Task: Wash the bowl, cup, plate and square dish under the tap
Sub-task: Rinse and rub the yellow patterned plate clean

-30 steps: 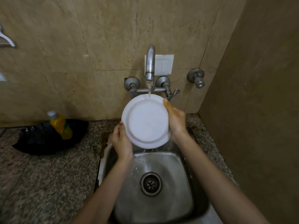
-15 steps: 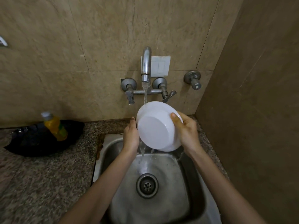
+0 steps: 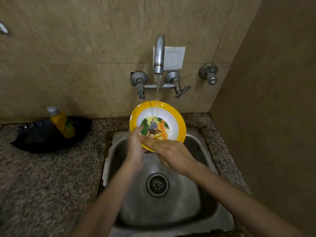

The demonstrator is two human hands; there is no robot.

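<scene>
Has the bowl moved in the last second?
Yes. The bowl has flipped from white underside to printed inside facing the camera, and its rim now sits lower below the tap.

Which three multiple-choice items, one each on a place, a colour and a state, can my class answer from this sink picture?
1. Where is the bottle relative to the sink? A) inside it B) left of it C) right of it
2. What colour is the rim of the bowl? A) yellow B) blue C) red
3. What is the tap doing? A) shut off B) running onto the bowl C) dripping beside the bowl
Answers: 1 B, it shows at the left, beyond the sink's edge; 2 A, a yellow band rings the white inside; 3 B, the stream lands on the bowl's upper rim.
</scene>
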